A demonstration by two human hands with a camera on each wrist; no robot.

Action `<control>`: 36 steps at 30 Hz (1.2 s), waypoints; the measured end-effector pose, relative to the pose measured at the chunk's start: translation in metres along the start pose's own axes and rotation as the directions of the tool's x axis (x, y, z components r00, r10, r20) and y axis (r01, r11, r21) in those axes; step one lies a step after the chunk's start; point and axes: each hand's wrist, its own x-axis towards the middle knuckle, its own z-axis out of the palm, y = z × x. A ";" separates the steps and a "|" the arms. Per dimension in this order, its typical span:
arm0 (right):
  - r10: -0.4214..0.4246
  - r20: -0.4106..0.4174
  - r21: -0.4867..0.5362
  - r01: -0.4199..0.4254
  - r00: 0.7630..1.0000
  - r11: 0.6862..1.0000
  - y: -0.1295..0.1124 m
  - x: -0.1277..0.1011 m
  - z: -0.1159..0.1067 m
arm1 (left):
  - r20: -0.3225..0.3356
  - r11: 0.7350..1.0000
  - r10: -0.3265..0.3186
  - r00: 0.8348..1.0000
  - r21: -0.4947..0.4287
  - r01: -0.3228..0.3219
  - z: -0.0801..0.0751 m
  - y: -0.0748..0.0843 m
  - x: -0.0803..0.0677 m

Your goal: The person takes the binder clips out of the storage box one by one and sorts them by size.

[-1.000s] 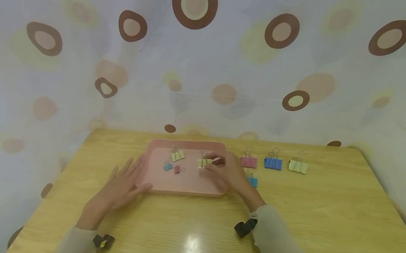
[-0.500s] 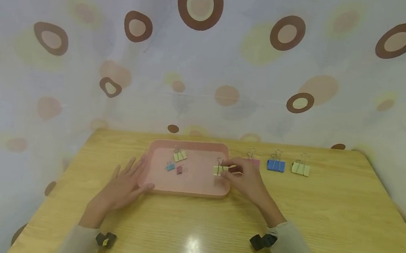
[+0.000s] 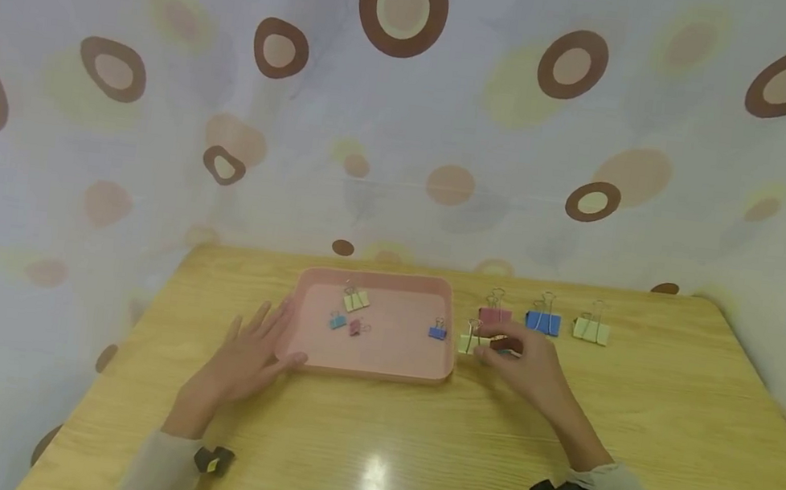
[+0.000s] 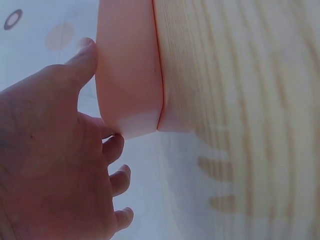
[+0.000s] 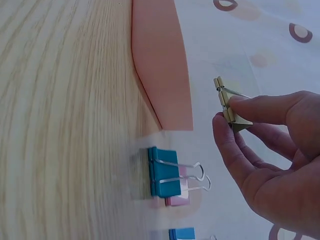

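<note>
The right hand [image 3: 528, 365] has carried the pale yellow binder clip [image 3: 469, 343] out past the pink tray [image 3: 372, 364], pinching it just right of the rim beside a teal binder clip [image 5: 165, 172]. A small blue clip [image 3: 437, 332], hidden earlier, now shows inside the tray. The left hand [image 3: 245, 357], fingers straight, stays against the tray's left edge on the tabletop [image 3: 412, 457].

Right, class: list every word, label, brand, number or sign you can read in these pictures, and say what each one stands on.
None: no readable text shows in any view.
The pink tray, the yellow binder clip pinched by the right hand, and the other clips carry no visible lettering.
The small black wrist device by the left hand has a yellowish mark, too small to read.
</note>
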 end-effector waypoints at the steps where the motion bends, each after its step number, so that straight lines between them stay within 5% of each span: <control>1: -0.001 -0.003 -0.015 0.001 1.000 1.000 0.000 -0.002 -0.003 | -0.001 1.000 0.000 1.000 -0.001 0.000 0.000 0.000 0.000; 23: -0.005 -0.077 -0.140 -0.006 0.997 0.990 0.031 -0.014 -0.054 | 0.008 1.000 -0.020 1.000 -0.022 0.020 0.001 0.001 -0.001; 36: 0.116 -0.095 -0.160 -0.130 0.989 0.978 0.061 -0.019 -0.081 | 0.001 1.000 -0.010 1.000 -0.019 0.010 0.000 0.000 0.000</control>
